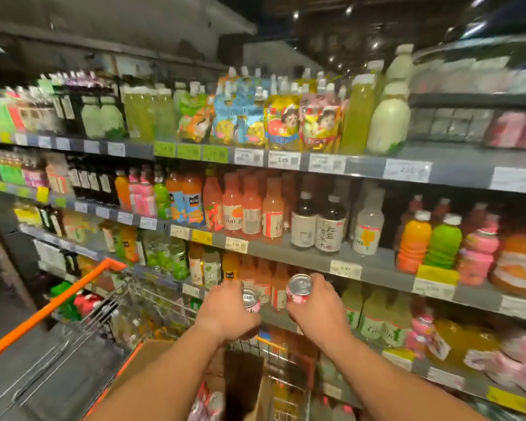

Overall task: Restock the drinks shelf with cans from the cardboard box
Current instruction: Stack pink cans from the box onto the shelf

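Note:
My left hand [225, 311] grips a pink can [251, 300] with a silver top. My right hand [318, 311] grips a second pink can [298, 289], tilted so its lid faces me. Both hands are raised in front of the drinks shelf [377, 268], level with a row of pink bottles. Below my forearms an open cardboard box [152, 357] sits in a shopping cart, with more pink cans [205, 404] showing inside it.
The wire shopping cart [110, 317] with an orange handle [52, 305] stands between me and the shelves at lower left. Several shelf tiers hold bottles and juice pouches [281, 123]. Price tags line the shelf edges.

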